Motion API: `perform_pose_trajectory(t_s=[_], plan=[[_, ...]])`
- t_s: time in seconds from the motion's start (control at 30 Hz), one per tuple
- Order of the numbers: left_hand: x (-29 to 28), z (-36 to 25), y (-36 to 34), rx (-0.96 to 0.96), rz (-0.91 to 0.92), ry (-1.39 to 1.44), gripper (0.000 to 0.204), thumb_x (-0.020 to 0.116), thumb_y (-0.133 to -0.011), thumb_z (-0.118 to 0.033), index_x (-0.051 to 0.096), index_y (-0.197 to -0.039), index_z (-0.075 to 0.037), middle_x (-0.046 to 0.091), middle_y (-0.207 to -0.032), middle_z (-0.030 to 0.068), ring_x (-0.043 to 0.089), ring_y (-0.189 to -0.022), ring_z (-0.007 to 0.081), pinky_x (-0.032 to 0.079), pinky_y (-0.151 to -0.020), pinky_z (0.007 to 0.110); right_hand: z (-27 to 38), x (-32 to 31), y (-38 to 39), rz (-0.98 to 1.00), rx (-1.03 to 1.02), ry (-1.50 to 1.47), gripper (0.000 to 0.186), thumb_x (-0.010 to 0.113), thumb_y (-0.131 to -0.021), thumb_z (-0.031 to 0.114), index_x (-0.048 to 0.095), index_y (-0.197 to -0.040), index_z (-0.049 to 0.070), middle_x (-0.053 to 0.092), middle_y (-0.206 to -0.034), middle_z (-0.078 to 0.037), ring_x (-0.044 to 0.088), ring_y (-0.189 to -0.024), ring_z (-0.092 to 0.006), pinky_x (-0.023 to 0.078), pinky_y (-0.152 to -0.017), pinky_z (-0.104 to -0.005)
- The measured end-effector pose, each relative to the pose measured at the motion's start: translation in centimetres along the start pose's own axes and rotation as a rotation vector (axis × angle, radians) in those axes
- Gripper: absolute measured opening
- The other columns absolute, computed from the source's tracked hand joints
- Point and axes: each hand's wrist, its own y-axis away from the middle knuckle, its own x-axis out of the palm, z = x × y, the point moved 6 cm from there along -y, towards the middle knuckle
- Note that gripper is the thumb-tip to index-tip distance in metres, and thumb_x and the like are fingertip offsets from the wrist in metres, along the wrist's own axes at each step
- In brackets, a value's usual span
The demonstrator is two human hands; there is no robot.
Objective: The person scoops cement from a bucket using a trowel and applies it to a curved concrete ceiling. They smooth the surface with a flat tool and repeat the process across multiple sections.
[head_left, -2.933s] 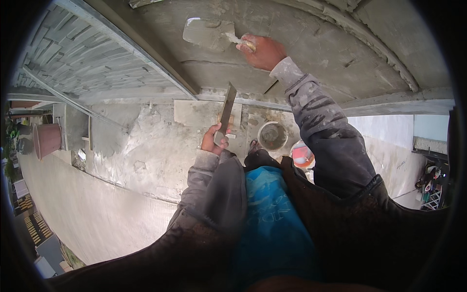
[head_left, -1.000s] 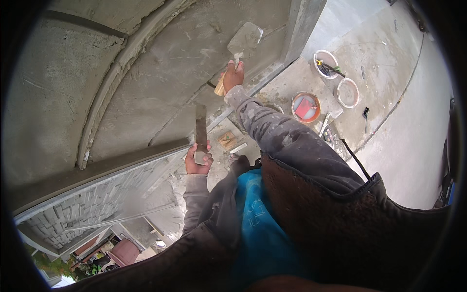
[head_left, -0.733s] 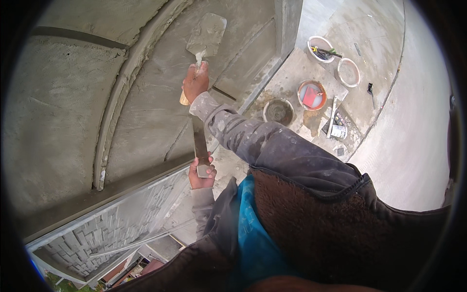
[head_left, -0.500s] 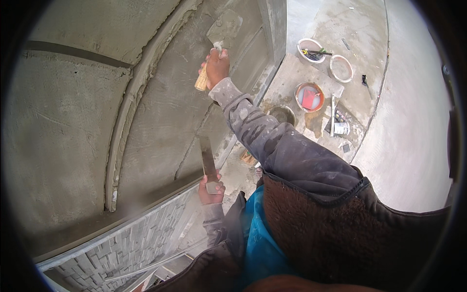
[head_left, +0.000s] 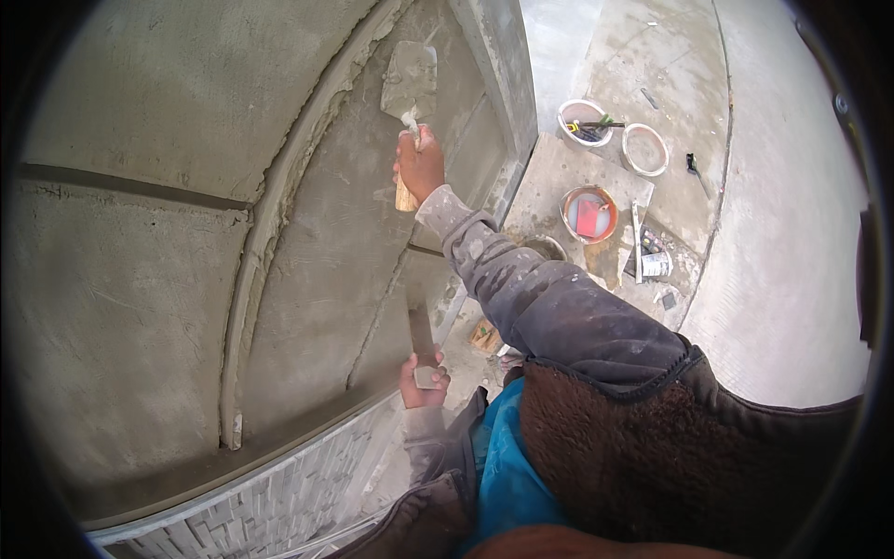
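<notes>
My right hand [head_left: 421,166] is closed around the wooden handle of a trowel [head_left: 410,79]. Its mortar-smeared blade points up the wall and lies against or close to the grey plaster [head_left: 321,270]; I cannot tell whether it touches. Lower down, my left hand [head_left: 425,382] grips the bottom end of a narrow flat strip [head_left: 421,331], which stands upright in front of the wall and is partly blurred. A raised, rough-edged curved band [head_left: 264,238] of mortar runs down the plaster left of both hands.
On the ground to the right stand a bucket of tools [head_left: 585,123], a pale round bucket [head_left: 645,150] and an orange bucket [head_left: 589,215] holding cloudy water and something red. A mortar tub [head_left: 545,247] is half hidden by my right arm. Stacked-stone cladding [head_left: 251,508] lies below the ledge.
The view has shifted, so wall and buckets sit lower. The trowel has turned from leaning right to nearly upright and has moved up relative to the wall. Both hands keep their holds.
</notes>
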Motion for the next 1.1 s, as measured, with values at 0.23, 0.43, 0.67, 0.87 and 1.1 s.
perform_pose_trajectory(t_s=[0.23, 0.43, 0.67, 0.87, 1.1], plan=[[2.9, 1.6, -1.7, -0.055, 0.060, -0.029, 0.054, 0.062, -0.091, -0.036, 0.053, -0.128, 0.003, 0.062, -0.099, 0.0131, 0.052, -0.059, 0.0167, 0.041, -0.051, 0.029, 6.5, -4.2, -7.6, -0.318, -0.542, 0.438, 0.044, 0.055, -0.097, 0.028, 0.054, -0.126, -0.005, 0.064, -0.116, -0.028, 0.062, -0.109, -0.0449, 0.049, -0.093, -0.0478], [4.4, 2.1, -2.5, -0.046, -0.009, -0.036, 0.051, 0.059, -0.093, -0.035, 0.053, -0.128, 0.002, 0.062, -0.099, 0.0132, 0.052, -0.058, 0.0165, 0.040, -0.049, 0.029, 7.2, -3.3, -10.4, -0.365, -0.636, 0.537, 0.040, 0.055, -0.096, 0.028, 0.056, -0.123, -0.001, 0.065, -0.115, -0.026, 0.063, -0.106, -0.0436, 0.049, -0.090, -0.0485], [2.9, 2.2, -2.9, -0.070, 0.008, -0.011, 0.050, 0.059, -0.094, -0.035, 0.054, -0.128, 0.000, 0.064, -0.104, 0.0140, 0.052, -0.057, 0.0172, 0.039, -0.047, 0.030, 5.5, -2.6, -8.2, -0.245, -0.513, 0.457, 0.038, 0.056, -0.094, 0.027, 0.057, -0.121, -0.001, 0.067, -0.103, -0.028, 0.063, -0.102, -0.0454, 0.049, -0.086, -0.0497], [1.2, 1.4, -1.7, -0.073, 0.009, 0.014, 0.048, 0.059, -0.094, -0.034, 0.053, -0.129, -0.002, 0.064, -0.106, 0.0138, 0.052, -0.057, 0.0176, 0.040, -0.046, 0.031, 3.6, -2.1, -6.2, -0.226, -0.492, 0.351, 0.041, 0.057, -0.093, 0.027, 0.057, -0.120, -0.004, 0.066, -0.105, -0.032, 0.063, -0.104, -0.0469, 0.049, -0.088, -0.0479], [-2.4, 0.7, -0.1, -0.097, 0.074, 0.043, 0.047, 0.060, -0.094, -0.034, 0.054, -0.128, -0.003, 0.064, -0.106, 0.0140, 0.053, -0.058, 0.0183, 0.041, -0.047, 0.032, 6.9, -3.0, -9.3, -0.417, -0.691, 0.489, 0.036, 0.060, -0.091, 0.026, 0.060, -0.109, -0.005, 0.068, -0.095, -0.027, 0.066, -0.087, -0.0467, 0.052, -0.077, -0.0469]])
